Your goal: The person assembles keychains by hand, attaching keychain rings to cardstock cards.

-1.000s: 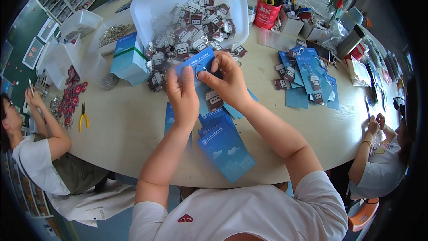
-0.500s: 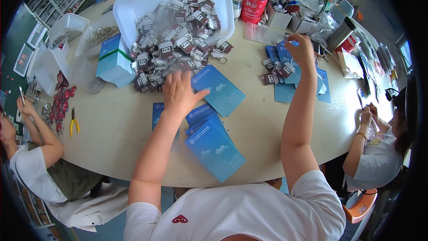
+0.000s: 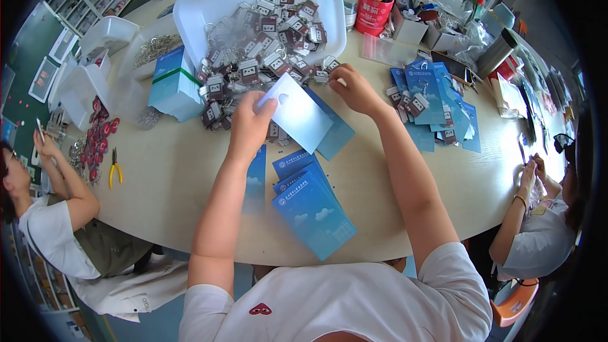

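My left hand [image 3: 247, 123] pinches a blue card [image 3: 299, 114] by its left edge, thumb on top; glare whitens its face. Under it another blue card [image 3: 334, 128] lies on the table. My right hand [image 3: 356, 90] is closed, its fingertips pinched at the ring end of a brown-and-white keychain [image 3: 329, 63] by the heap's right edge; the ring itself is hidden. The heap of keychains [image 3: 272, 41] spills from a white tub [image 3: 339, 0]. Nearer me lie a fanned stack of blue cards [image 3: 316, 215] and a single card [image 3: 255, 180] beside my left forearm.
At the right is a pile of blue cards with keychains [image 3: 430, 101]. A banded card block [image 3: 174, 88] stands left of the tub. Yellow-handled pliers [image 3: 114, 170] and red tags [image 3: 98, 136] lie further left. A red scissors holder [image 3: 372, 16] stands behind. Co-workers sit left, right and opposite.
My right hand has left the right-hand card pile and moved left to the keychains. My left hand has picked up a card. The view has shifted slightly.
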### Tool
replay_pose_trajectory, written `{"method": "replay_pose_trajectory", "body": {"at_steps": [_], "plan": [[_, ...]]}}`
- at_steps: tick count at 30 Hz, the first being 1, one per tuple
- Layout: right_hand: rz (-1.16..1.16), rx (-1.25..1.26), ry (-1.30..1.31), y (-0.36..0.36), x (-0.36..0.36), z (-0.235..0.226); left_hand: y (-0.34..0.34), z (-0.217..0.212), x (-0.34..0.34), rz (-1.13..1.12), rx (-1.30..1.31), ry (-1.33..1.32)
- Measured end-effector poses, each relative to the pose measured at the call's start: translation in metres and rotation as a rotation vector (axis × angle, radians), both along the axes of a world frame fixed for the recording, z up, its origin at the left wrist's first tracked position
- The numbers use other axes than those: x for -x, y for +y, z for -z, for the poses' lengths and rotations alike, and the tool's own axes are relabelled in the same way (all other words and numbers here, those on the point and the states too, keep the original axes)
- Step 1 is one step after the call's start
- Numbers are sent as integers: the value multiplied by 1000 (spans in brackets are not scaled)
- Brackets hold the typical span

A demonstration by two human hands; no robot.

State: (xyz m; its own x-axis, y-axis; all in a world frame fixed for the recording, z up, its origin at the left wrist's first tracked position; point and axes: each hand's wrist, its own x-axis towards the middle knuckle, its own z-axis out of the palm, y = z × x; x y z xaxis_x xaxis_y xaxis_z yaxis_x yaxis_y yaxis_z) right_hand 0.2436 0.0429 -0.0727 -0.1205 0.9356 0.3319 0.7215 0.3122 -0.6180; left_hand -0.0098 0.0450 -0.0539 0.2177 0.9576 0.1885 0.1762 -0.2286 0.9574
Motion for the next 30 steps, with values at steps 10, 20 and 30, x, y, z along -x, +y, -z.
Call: {"method": "replay_pose_trajectory", "body": {"at_steps": [10, 20, 30], "plan": [[-156, 5, 875, -25, 59, -55, -5, -18, 6, -38, 52, -271], [-38, -100, 506, -49, 103, -59, -22, -18, -5, -29, -88, -208], [-28, -448, 39, -56, 106, -65, -30, -28, -7, -60, -105, -328]]}}
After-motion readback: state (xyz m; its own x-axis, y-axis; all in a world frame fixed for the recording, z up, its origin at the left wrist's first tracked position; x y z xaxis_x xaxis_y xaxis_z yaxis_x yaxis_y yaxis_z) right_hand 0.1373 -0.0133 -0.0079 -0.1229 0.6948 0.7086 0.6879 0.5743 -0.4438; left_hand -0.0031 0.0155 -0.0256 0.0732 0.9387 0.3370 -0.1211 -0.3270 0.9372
